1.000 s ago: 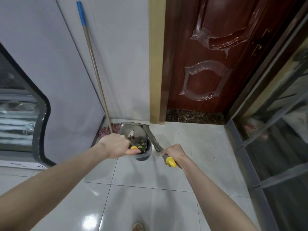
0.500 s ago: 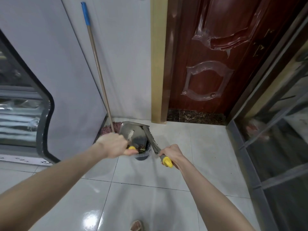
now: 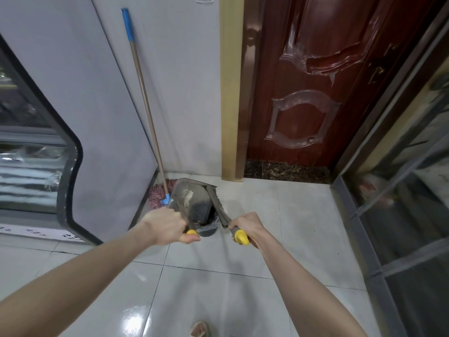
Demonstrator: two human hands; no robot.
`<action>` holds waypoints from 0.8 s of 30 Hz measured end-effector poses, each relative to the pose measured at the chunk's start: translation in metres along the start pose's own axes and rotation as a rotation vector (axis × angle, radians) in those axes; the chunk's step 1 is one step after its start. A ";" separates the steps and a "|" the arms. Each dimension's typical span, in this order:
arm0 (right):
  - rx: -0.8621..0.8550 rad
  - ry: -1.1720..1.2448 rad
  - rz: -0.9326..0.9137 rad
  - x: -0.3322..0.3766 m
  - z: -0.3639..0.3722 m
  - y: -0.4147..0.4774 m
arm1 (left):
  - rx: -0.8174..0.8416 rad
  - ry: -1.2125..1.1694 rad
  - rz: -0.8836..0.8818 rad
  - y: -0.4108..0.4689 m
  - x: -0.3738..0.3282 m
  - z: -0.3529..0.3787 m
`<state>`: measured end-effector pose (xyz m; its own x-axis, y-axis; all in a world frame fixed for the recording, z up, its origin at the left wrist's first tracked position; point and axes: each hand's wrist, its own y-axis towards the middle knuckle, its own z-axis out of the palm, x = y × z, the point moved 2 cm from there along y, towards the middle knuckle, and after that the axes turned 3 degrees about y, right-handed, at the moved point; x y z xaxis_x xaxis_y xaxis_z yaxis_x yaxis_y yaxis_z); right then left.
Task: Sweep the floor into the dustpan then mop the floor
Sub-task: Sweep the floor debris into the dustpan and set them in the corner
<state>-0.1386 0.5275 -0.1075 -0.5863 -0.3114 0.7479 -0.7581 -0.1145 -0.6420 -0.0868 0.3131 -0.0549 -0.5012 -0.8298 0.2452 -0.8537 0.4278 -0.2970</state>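
Two yellow-tipped handles are gripped. Past the mop [image 3: 156,195] leaned in the corner, the left handle [image 3: 192,231] is wrapped by curled fingers of the left hand [image 3: 165,226]; the dustpan [image 3: 195,203] is held tilted over a dark bin [image 3: 208,231]; the right handle [image 3: 240,236] is clasped in the right hand [image 3: 245,223].

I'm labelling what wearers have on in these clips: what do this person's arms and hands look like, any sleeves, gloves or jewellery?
Both forearms, the left arm and the right arm, are bare, with no sleeve edge in view. The left hand and the right hand wear no gloves. No watch, bracelet or ring shows on either.
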 end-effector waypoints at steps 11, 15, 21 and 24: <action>0.028 -0.020 -0.021 0.009 -0.002 -0.010 | -0.075 0.020 -0.110 0.000 0.033 -0.042; 0.033 -0.013 -0.044 0.016 -0.003 -0.010 | -0.079 -0.014 -0.171 -0.003 0.031 -0.043; 0.019 -0.072 -0.016 -0.002 0.001 -0.010 | -0.018 -0.004 -0.132 -0.002 -0.018 -0.007; 0.013 -0.069 -0.014 -0.012 0.003 -0.010 | -0.043 0.039 -0.158 0.001 -0.010 -0.010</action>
<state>-0.1233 0.5292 -0.1104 -0.5543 -0.3741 0.7435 -0.7620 -0.1313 -0.6341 -0.0842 0.3258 -0.0484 -0.3644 -0.8739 0.3219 -0.9273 0.3086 -0.2120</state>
